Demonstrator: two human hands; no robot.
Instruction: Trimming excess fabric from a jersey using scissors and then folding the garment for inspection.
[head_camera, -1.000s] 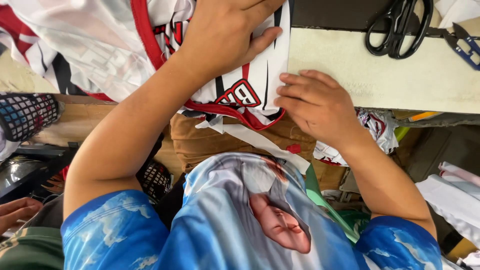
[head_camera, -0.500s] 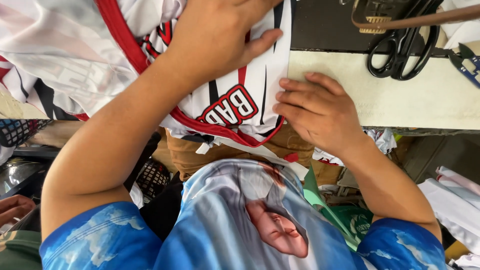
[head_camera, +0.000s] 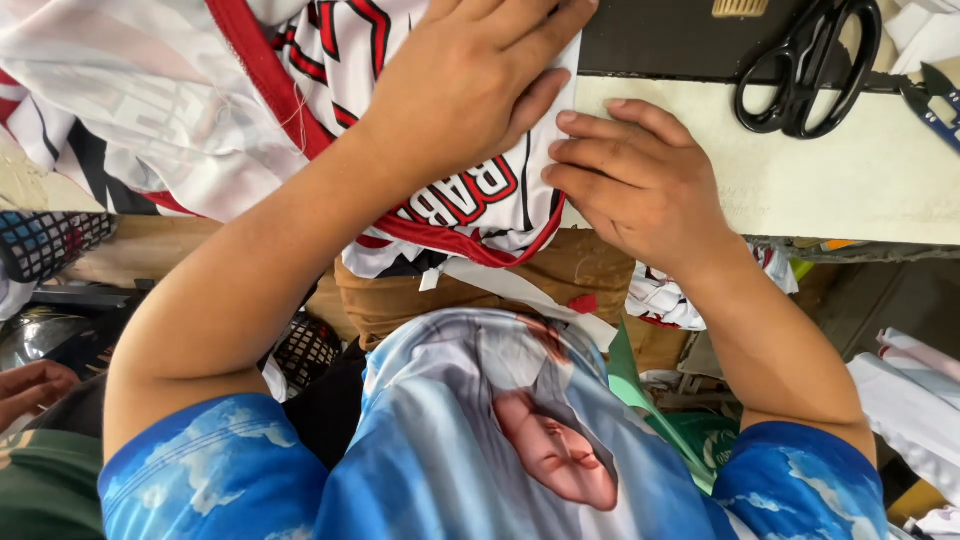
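Broadly, a white sports jersey (head_camera: 160, 110) with red trim and black stripes takes up the far left of the view, heaped loosely over the pale work table (head_camera: 830, 180) and spilling off its near edge toward the person's lap. It looks light, thin and limp, likely a slick knit that slides and bunches easily, so a flat palm or a pinch at the bound red edge would hold it better than a grip in the loose middle. The left hand (head_camera: 470, 90) lies on the cloth with fingers together and pressed flat, pinning the lettered panel near the table's edge. The right hand (head_camera: 640, 185) rests just beside it, fingers curled and close together, their tips touching the fabric's right edge where it meets the bare tabletop; whether they pinch the edge or only press on it cannot be told.

Black scissors (head_camera: 805, 70) lie on the far right of the table, well apart from both hands, blades closed. At the left edge a dark mesh basket (head_camera: 45, 245) shows below the table; its contents are hidden. Another person's hand (head_camera: 30, 385) appears at the near left, away from the work.
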